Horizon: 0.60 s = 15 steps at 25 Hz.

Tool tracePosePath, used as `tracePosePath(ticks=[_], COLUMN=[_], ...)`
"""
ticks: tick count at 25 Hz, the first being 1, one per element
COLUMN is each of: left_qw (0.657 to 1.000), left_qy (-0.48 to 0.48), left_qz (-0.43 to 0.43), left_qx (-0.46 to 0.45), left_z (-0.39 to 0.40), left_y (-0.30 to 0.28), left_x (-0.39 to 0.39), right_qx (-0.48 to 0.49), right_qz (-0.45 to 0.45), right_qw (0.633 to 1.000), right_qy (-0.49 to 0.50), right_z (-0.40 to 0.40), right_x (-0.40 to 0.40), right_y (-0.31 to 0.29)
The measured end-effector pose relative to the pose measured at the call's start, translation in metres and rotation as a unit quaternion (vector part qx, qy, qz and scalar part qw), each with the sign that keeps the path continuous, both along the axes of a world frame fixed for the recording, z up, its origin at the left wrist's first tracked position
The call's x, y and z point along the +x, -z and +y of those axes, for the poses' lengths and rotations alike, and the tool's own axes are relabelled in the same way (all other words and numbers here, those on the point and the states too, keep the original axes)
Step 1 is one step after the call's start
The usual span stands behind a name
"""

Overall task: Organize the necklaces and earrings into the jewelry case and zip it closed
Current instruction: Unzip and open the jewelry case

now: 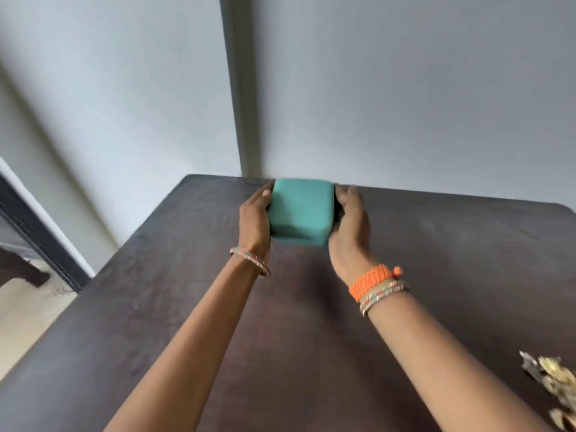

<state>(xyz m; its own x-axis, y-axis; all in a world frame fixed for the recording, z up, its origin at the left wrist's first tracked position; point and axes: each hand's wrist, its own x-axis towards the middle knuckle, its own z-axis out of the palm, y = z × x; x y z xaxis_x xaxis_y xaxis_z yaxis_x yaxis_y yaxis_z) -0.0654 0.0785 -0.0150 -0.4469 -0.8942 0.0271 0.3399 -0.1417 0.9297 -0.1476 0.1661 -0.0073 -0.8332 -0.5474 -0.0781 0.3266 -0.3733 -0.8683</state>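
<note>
A closed teal jewelry case (299, 210) sits near the far edge of the dark table, close to the wall. My left hand (254, 222) holds its left side, fingers lying along that side. On the opposite side, my right hand (350, 226) grips the case, with the thumb by the near right corner. A pile of gold and silver jewelry (553, 389) lies at the table's near right edge, cut off by the frame. The picture is blurred by motion, and I cannot see the zipper.
The dark wooden table (296, 322) fills the lower view, its left edge running diagonally toward a doorway and pale floor (28, 310). A grey wall with a vertical corner strip (243, 88) stands right behind the case.
</note>
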Motion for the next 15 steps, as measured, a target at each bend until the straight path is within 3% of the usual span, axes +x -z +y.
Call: tracePosePath(ticks=[5, 13, 15], left_qw=[0.999, 0.995, 0.991], left_qy=[0.012, 0.016, 0.003], left_qz=[-0.028, -0.098, -0.133], left_qx=[-0.024, 0.023, -0.02], left_z=[0.065, 0.178, 0.199], left_y=[-0.004, 0.025, 0.036], left_x=[0.002, 0.053, 0.066], right_qx=[0.007, 0.078, 0.124], right_qz=[0.035, 0.036, 0.089], right_qw=[0.999, 0.996, 0.988], right_qy=[0.021, -0.015, 0.007], right_z=[0.069, 0.176, 0.191], right_x=[0.013, 0.055, 0.062], right_y=[-0.005, 0.04, 0.051])
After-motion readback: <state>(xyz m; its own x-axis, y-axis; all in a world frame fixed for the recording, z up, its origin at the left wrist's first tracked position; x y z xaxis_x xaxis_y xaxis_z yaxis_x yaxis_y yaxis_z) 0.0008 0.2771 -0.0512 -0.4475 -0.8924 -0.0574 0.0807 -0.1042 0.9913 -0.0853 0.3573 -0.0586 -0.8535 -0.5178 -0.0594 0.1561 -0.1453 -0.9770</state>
